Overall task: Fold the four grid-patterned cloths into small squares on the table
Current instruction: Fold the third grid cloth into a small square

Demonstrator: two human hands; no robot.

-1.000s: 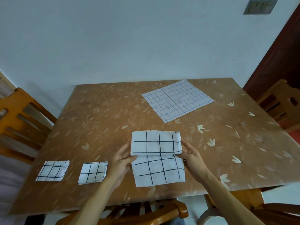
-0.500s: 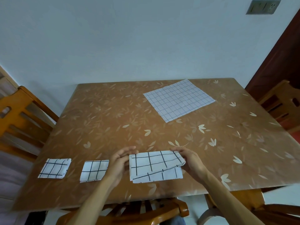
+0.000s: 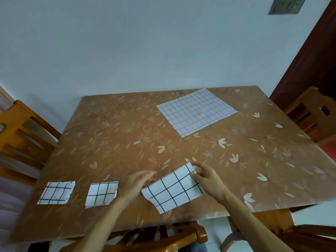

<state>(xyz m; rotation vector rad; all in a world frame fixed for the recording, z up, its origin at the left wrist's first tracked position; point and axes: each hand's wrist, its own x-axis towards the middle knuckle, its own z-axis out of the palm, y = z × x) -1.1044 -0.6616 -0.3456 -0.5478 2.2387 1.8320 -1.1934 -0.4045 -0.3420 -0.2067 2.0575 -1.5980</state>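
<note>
1. Table (image 3: 112, 142): brown top with a pale leaf print. It lies under both hands and carries all four cloths.

2. Door (image 3: 312, 57): dark wood, far beyond the right hand and out to its right.

3. Chairs, wooden: left chair (image 3: 20, 135) well out past the left hand, right chair (image 3: 312, 113) beyond the right hand at the table's far side, near chair (image 3: 163, 237) below the forearms, under the table's near edge.

4. Fine-grid cloth (image 3: 196, 111): white with thin blue lines. It lies open and flat, well beyond the right hand and apart from both hands.

5. Half-folded cloth (image 3: 172, 190): white with bold black lines, a doubled rectangle lying aslant between the two hands. Its far corner is by the right fingertips and its near corner points towards the table's near edge.

6. Right hand (image 3: 209, 180): it pinches the right end of the half-folded cloth, with the thumb on top and the fingers curved over the far corner.

7. Left hand (image 3: 138, 182): blurred, with the fingers stretched out close together at the cloth's left end. I cannot tell whether it grips the cloth.

8. Nearer square (image 3: 101, 194): a bold-grid cloth folded small, flat on the table just left of the left hand and not touching it.

9. Outer square (image 3: 56, 192): the same kind, further left of the left hand and apart from the nearer square.

10. Wall socket (image 3: 286, 6): a grey plate high on the pale wall, far above the right hand.
</note>
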